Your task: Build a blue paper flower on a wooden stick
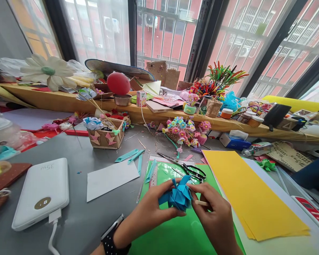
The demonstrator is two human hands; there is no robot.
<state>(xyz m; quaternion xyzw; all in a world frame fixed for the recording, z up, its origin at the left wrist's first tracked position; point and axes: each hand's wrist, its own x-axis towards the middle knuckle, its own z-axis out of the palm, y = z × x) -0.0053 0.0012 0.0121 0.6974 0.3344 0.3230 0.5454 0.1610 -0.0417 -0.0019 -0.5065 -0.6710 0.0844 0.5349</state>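
My left hand is closed around a blue folded-paper origami piece with several pointed flaps sticking up. Pinched in the fingers of my right hand is a thin pale wooden stick; its tip is hidden at the origami's right side, where my fingertips come close to or touch the paper. Both hands are over a green sheet. Just beyond them lie black-handled scissors. Light-blue folded paper strips and a white card rest to the left.
A white power bank with a cable lies at left. Yellow paper sheets spread at right. Behind stand a cardboard basket, a bunch of small craft flowers and a cluttered wooden ledge carrying a red balloon.
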